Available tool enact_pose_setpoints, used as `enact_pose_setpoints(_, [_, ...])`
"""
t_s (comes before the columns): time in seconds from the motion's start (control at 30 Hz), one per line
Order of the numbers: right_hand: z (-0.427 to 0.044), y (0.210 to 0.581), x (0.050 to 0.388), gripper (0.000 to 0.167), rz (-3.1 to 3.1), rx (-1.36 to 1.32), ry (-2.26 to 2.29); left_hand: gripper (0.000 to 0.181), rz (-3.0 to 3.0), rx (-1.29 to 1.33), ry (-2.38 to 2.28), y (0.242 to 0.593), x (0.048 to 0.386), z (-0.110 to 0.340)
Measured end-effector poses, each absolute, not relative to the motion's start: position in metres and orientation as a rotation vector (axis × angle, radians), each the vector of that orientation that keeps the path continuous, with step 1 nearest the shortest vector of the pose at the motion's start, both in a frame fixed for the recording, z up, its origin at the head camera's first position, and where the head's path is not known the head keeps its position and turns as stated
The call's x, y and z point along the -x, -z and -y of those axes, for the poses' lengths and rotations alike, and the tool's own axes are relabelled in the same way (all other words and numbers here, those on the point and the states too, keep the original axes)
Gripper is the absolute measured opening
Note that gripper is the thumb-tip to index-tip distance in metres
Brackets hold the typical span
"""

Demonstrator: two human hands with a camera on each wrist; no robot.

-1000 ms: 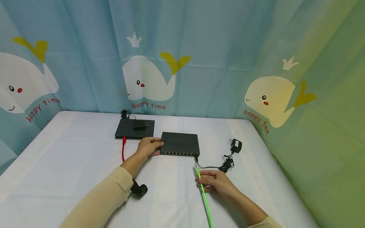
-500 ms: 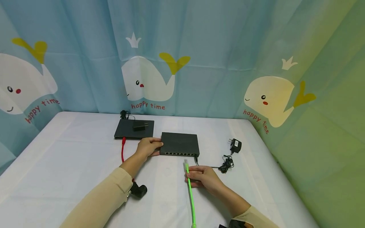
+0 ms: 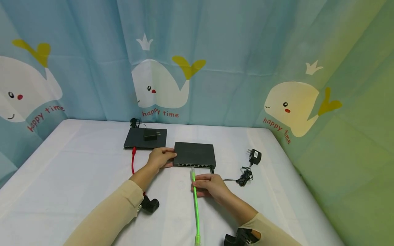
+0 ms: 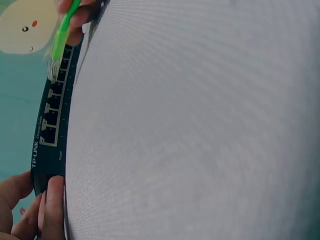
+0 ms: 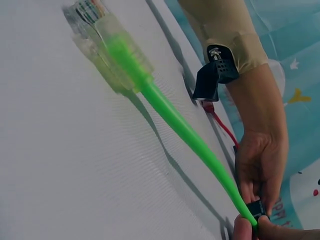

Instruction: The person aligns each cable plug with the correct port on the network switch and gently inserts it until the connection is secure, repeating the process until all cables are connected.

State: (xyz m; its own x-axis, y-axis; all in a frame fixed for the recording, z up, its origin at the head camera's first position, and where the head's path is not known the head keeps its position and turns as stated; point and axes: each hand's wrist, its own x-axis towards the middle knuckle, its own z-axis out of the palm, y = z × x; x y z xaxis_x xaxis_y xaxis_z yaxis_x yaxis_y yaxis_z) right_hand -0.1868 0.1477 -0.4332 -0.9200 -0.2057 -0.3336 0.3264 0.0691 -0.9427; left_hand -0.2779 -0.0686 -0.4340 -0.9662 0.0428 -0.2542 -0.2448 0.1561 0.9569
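Observation:
A black TP-LINK Ethernet switch (image 3: 195, 153) lies on the white table, its row of ports (image 4: 52, 112) facing the person. My left hand (image 3: 158, 160) grips the switch's left end, thumb on top and fingers beneath. Between thumb and fingers, my right hand (image 3: 211, 186) pinches a green network cable (image 3: 196, 208) close to its upper plug. That clear plug (image 4: 55, 65) is in front of the ports; whether it touches one I cannot tell. The cable's other plug (image 5: 112, 50) hangs loose over the table in the right wrist view.
Back left lies a second black box (image 3: 130, 138) with a black power adapter (image 3: 150, 136) on top and a red cable (image 3: 133, 162) at its front. To the right, another power adapter (image 3: 254, 157) with a bundled cord (image 3: 245, 176) leads to the switch. A patterned curtain (image 3: 231, 92) stands behind.
My right hand has moved left and slightly up with the green cable, bringing its plug from the switch's right corner to before its ports. The left hand and the switch stay put.

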Motion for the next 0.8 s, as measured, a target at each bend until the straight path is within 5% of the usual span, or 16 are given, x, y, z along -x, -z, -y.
enact_pose_setpoints(0.8, [-0.125,0.434,0.208,0.027,-1.949,-0.127,1.890,0.033,-2.210,0.209,-1.914,0.433,0.278,0.067])
